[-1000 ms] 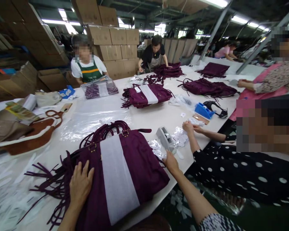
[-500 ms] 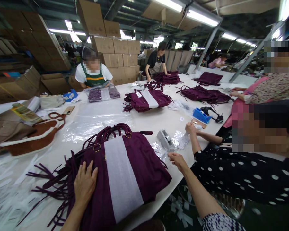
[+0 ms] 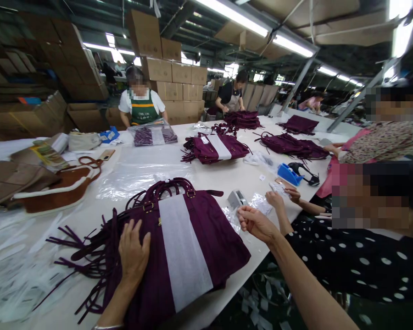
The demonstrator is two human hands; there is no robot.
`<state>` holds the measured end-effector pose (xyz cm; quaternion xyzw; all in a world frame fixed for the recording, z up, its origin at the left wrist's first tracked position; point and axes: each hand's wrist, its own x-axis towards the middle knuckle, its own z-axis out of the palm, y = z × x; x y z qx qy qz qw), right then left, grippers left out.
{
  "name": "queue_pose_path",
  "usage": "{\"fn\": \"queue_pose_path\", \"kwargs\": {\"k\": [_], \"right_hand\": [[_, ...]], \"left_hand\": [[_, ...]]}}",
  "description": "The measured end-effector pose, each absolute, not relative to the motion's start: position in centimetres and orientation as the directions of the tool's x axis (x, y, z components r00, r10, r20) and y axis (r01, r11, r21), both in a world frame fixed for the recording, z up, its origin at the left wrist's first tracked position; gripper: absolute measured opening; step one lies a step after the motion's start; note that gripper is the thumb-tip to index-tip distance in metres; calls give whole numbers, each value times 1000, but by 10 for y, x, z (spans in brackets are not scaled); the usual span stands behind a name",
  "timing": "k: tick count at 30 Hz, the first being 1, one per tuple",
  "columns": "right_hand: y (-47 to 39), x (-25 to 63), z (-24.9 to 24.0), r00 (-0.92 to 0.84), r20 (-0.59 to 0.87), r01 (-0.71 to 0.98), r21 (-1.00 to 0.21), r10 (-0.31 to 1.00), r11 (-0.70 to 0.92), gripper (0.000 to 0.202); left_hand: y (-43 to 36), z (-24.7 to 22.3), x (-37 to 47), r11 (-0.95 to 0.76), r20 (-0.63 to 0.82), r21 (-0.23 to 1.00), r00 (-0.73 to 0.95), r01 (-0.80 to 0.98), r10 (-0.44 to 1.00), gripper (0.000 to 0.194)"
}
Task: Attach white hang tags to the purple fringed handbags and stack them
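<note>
A purple handbag (image 3: 223, 233) with looped handles, fringe and a white paper band (image 3: 184, 247) around its middle lies in front of me. My left hand (image 3: 134, 252) rests flat on its left part, fingers stretched out. Beyond the bag's right side, my right hand (image 3: 256, 223) is raised with its fingers curled together in a pinch; whatever they hold is too small to make out. Just behind that hand stands a grey tape dispenser (image 3: 237, 198), partly covered by it. Clear plastic packets (image 3: 261, 203) lie beside the dispenser.
At right sits a co-worker in a polka-dot garment (image 3: 358, 256), hands near a blue tape dispenser (image 3: 289, 174). More purple bags (image 3: 223, 147) lie farther back. A clear plastic sheet (image 3: 141, 169) and a brown bag (image 3: 55, 195) are on the left. Other workers stand around the table.
The whole view has shifted slightly. My right hand has drawn its fingers in and sits closer in front of the tape dispenser. My left hand stays on the handbag.
</note>
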<state>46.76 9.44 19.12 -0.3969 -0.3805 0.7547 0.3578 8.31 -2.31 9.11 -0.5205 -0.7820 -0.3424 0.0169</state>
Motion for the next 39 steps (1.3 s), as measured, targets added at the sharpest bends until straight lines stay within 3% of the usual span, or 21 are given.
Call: {"fn": "queue_pose_path", "kwargs": {"k": [2, 4, 6, 9, 11, 15, 20, 25, 29, 33, 39], "right_hand": [[81, 441, 213, -513, -306, -216, -859, 802, -465, 26], [69, 413, 227, -589, -299, -183, -856, 751, -484, 23], [58, 384, 234, -664, -294, -154, -846, 688, -510, 21], [48, 349, 233, -726, -306, -122, -824, 616, -553, 21], [45, 332, 228, -739, -325, -101, -813, 590, -574, 23], [48, 318, 212, -745, -391, 0, -809, 540, -587, 24], [47, 315, 198, -754, -433, 35, -777, 494, -628, 25], [37, 301, 197, -728, -315, -115, -820, 609, -561, 20], [33, 279, 185, -727, -209, -286, -774, 654, -565, 26], [45, 256, 168, -598, -311, -448, -634, 738, -630, 21], [74, 231, 153, -542, -425, -522, -505, 725, -687, 22]], "left_hand": [[-21, 128, 106, 12, 412, 640, -356, 769, 839, 48], [-18, 168, 129, -139, 336, 786, -226, 603, 914, 46], [-17, 199, 145, -199, 225, 900, -21, 388, 974, 58], [-17, 214, 153, -98, 80, 991, 185, 94, 980, 70], [-22, 205, 148, 52, -46, 999, 238, -17, 970, 56], [-36, 178, 126, 248, -230, 965, 193, -79, 954, 35], [-49, 160, 98, 290, -279, 951, 103, -105, 955, 31], [-52, 142, 88, 285, -273, 952, 107, -109, 956, 29], [-52, 135, 93, 307, -276, 924, 155, -229, 948, 33], [-51, 129, 99, 297, -273, 903, 118, -311, 955, 34], [-55, 110, 104, 393, -391, 868, 70, -304, 918, 42]]}}
